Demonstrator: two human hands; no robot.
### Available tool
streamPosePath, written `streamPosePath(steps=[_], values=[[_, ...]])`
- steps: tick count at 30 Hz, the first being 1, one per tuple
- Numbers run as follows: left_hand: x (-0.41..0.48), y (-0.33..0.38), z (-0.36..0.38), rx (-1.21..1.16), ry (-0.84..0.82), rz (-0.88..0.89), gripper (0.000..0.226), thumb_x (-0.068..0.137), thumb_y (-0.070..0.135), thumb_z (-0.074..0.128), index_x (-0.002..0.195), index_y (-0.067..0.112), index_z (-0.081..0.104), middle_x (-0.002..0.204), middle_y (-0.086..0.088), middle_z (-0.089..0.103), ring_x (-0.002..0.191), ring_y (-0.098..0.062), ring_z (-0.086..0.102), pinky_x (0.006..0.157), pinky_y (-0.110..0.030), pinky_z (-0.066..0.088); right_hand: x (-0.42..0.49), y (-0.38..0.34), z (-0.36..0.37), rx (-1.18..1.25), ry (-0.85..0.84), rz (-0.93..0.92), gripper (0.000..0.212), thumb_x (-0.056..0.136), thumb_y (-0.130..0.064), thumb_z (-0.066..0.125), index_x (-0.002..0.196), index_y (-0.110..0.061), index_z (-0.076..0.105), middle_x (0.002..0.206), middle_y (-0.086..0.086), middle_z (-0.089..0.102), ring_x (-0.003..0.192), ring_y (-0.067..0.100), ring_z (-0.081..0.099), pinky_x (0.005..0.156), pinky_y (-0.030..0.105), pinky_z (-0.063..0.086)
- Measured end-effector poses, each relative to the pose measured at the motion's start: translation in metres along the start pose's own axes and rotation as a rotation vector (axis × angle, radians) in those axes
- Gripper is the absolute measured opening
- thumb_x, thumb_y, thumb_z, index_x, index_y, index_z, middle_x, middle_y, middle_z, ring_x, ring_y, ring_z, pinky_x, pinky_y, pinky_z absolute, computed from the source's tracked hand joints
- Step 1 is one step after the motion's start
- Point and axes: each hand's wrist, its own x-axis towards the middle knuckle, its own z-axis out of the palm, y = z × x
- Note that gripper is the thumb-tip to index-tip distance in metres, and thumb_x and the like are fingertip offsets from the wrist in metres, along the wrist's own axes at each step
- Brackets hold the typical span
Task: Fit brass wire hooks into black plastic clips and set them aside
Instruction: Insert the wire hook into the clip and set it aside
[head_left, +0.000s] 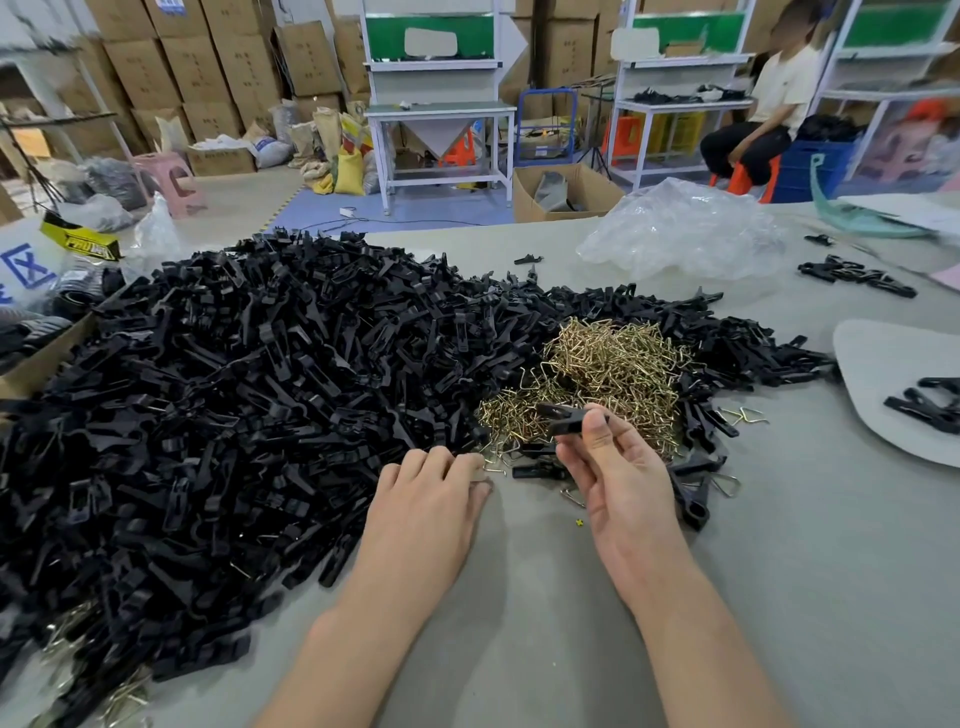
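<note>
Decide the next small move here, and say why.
Probably the left hand should bring one hook from the brass pile to the clip: the right hand holds it ready, and the left fingertips touch the pile.

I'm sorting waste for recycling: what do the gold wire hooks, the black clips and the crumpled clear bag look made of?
Wire hooks: thin bent metal, shiny brass-coloured finish that glints; solid brass or plating cannot be told. Black clips: likely moulded plastic, dull sheen, identical shapes. Bag: thin transparent plastic film, crinkled with white highlights.
</note>
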Motion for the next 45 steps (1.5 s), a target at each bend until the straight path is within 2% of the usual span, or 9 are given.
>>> streamPosePath(steps=[3,7,12,21,27,31,34,38,45], values=[[-0.002,-0.006,0.001,0.09,-0.022,0.033,0.021,0.091,0.026,0.068,0.112,0.024,0.071,0.095,0.003,0.061,0.086,-0.024,0.059,0.075,-0.037,0.048,0.0,0.0,0.001,-0.016,-0.006,-0.004,0.032,0.075,-0.025,0.072,0.103,-0.01,0.066,0.09,0.004,0.073,0.08,0.011,0.071,0.073,0.019,0.058],[0.0,-0.018,0.003,0.096,-0.112,0.052,0.04,0.096,0.02,0.058,0.132,0.035,0.053,0.111,0.011,0.05,0.103,-0.016,0.048,0.086,-0.028,0.038,0.0,0.001,0.002,-0.017,-0.016,0.006,0.031,0.076,-0.024,0.071,0.103,-0.01,0.066,0.087,0.004,0.074,0.077,0.012,0.071,0.072,0.019,0.058],[0.0,-0.021,0.004,0.073,-0.142,0.016,0.042,0.096,0.015,0.057,0.132,0.035,0.049,0.109,0.013,0.045,0.105,-0.011,0.044,0.086,-0.022,0.044,0.001,0.004,0.001,-0.04,-0.027,0.0,0.034,0.075,-0.027,0.072,0.104,-0.011,0.066,0.088,0.003,0.075,0.077,0.012,0.072,0.072,0.021,0.059],[0.0,-0.007,0.0,0.03,-0.024,0.006,0.024,0.097,0.038,0.053,0.109,0.024,0.069,0.091,0.004,0.059,0.084,-0.022,0.059,0.075,-0.036,0.049,0.001,0.006,0.002,-0.034,-0.05,0.011,0.032,0.076,-0.025,0.072,0.103,-0.01,0.066,0.088,0.003,0.076,0.076,0.011,0.071,0.07,0.02,0.058],[0.002,-0.006,-0.005,0.017,-0.112,0.022,0.03,0.102,0.049,0.038,0.123,0.038,0.056,0.112,0.013,0.049,0.108,-0.013,0.049,0.093,-0.029,0.034,0.002,0.006,0.002,-0.021,-0.052,0.0,0.031,0.075,-0.022,0.071,0.103,-0.011,0.065,0.091,0.002,0.076,0.076,0.011,0.071,0.07,0.02,0.058],[0.003,-0.006,-0.01,-0.045,-0.125,0.044,0.018,0.102,0.046,0.041,0.114,0.036,0.051,0.11,0.018,0.05,0.109,-0.01,0.047,0.096,-0.028,0.031,0.004,0.009,0.001,-0.016,-0.091,-0.011,0.027,0.077,-0.018,0.069,0.103,-0.013,0.066,0.099,0.006,0.076,0.084,0.015,0.072,0.072,0.021,0.058],[0.0,0.001,-0.015,-0.248,-0.07,0.041,0.005,0.101,0.034,0.052,0.097,0.035,0.055,0.091,0.022,0.056,0.088,-0.003,0.05,0.09,-0.029,0.037,0.003,0.01,0.002,-0.014,-0.169,-0.02,0.025,0.08,-0.015,0.066,0.106,-0.012,0.065,0.107,0.008,0.076,0.088,0.017,0.073,0.077,0.023,0.058],[0.004,0.009,-0.021,-0.909,0.062,-0.307,0.011,0.096,0.026,0.063,0.087,0.031,0.066,0.077,0.015,0.067,0.063,-0.005,0.058,0.065,-0.018,0.048,0.0,0.01,0.004,-0.036,-0.242,-0.017,0.025,0.082,-0.014,0.064,0.107,-0.012,0.065,0.108,0.007,0.077,0.09,0.015,0.072,0.079,0.021,0.057],[0.004,0.021,-0.023,-1.44,-0.076,-0.522,0.013,0.094,0.017,0.066,0.09,0.019,0.079,0.069,0.003,0.067,0.063,-0.009,0.06,0.061,-0.018,0.051,-0.004,0.01,0.005,-0.129,-0.327,0.008,0.029,0.081,-0.019,0.069,0.108,-0.01,0.067,0.109,0.014,0.075,0.097,0.02,0.073,0.088,0.025,0.056]])
